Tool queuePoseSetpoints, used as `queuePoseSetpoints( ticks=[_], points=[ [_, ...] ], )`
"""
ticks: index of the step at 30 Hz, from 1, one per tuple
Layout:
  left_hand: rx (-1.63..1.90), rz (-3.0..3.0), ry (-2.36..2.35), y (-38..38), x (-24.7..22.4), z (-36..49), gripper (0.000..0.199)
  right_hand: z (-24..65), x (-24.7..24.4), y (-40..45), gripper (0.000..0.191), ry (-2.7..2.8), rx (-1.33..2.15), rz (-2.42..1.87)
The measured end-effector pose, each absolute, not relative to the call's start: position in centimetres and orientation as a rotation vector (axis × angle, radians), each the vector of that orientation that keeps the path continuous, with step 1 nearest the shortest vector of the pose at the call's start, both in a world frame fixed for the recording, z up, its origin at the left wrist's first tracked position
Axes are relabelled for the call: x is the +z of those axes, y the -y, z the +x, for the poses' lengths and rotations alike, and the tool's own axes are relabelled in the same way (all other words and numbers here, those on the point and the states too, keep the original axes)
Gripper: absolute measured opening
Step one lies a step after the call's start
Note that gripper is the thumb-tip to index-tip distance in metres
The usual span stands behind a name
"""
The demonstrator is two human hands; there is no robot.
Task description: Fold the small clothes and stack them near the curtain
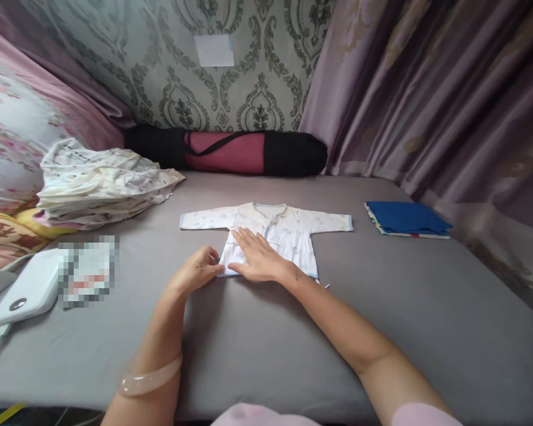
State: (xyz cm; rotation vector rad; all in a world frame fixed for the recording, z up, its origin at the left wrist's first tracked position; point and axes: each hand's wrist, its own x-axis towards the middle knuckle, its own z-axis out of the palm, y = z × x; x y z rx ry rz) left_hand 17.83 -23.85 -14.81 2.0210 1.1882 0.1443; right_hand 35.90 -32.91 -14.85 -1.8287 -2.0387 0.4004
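A small white baby shirt [295, 245] with light blue trim and a faint print lies spread out, sleeves stretched to both sides and neckline away from me. My right hand [261, 260] rests flat on its lower left front, fingers extended, covering part of the fabric. At the shirt's lower left corner, my left hand [199, 269] has its thumb and fingers closed on the hem edge. A pale bangle [151, 378] circles my left forearm. A thin tie end pokes out by the lower right hem.
A folded blue cloth [406, 218] lies at the right on the grey sheet [266, 343]. Piled clothes [102, 180] sit at the left, near a white power bank [31, 284] with a cable and a blurred packet [89, 271]. A black and maroon long bag [224, 152] lies along the wall.
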Motion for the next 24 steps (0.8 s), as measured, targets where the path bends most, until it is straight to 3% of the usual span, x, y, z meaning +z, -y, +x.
queuePoseSetpoints(
  ticks=[5, 9, 13, 19, 24],
  points=[
    [0.38, 2.17, -1.117, 25.3, -13.5, 19.7, 0.028, 42.7, -13.2, 36.3, 0.032, 1.599, 0.291, -2.07],
    [0.327, 2.277, -0.906, 27.1, -13.3, 22.3, 0.029, 48.0, -13.3, 39.4, 0.026, 1.371, 0.29, -2.379],
    [0.179, 2.388, -0.923, 27.8, -13.5, 24.9, 0.03, 49.8, -14.2, 41.3, 0.032, 1.228, 0.579, -2.496],
    [-0.027, 2.387, -1.122, 28.3, -13.5, 27.1, 0.028, 48.9, -13.4, 42.1, 0.034, 1.152, 1.115, -2.48],
    [0.022, 2.302, -1.142, 29.0, -14.2, 27.2, 0.023, 48.1, -12.4, 42.5, 0.026, 1.19, 1.295, -2.387]
  ],
)
